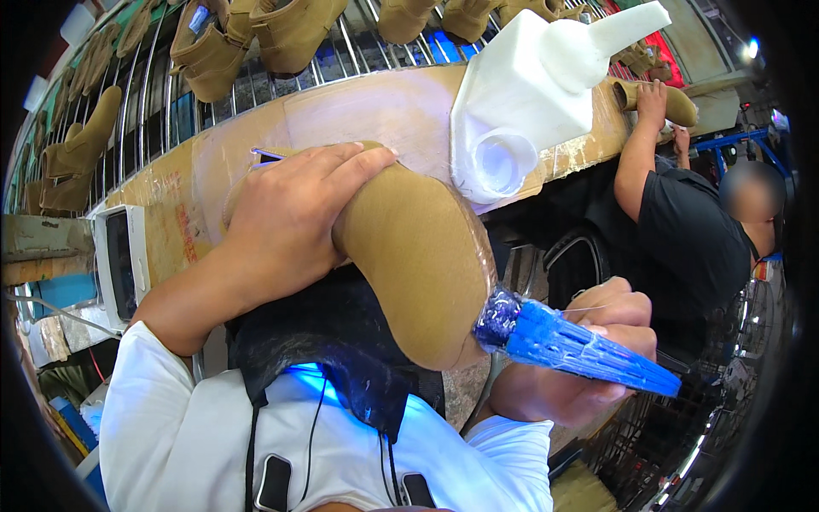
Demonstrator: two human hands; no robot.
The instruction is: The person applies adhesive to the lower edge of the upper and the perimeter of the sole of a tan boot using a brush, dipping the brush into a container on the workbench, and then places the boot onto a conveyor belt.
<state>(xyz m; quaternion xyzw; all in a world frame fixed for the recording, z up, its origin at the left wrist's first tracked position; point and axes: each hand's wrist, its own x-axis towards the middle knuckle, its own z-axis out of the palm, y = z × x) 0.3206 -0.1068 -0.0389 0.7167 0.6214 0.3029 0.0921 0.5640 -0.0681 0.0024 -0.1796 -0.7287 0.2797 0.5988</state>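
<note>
A tan suede-like boot (418, 264) is held over my lap, its toe end pointing down and to the right. My left hand (299, 196) is wrapped over its ankle part, with the fingers spread on top. In my right hand (621, 311) is a blue brush (589, 350), its handle coated in dried whitish residue. The brush's dark, wet-looking tip touches the lower edge of the boot near the toe. A shiny strip runs along that edge. Beyond the boot, a white plastic bottle with a long spout (525, 102) stands on the cardboard-covered bench.
Several tan boots (299, 34) stand on a metal-rod rack (341, 51) behind the bench (367, 107). A white device with a dark screen (119, 260) is at the left. At the right a co-worker in a dark shirt (691, 230) handles another tan boot (678, 107).
</note>
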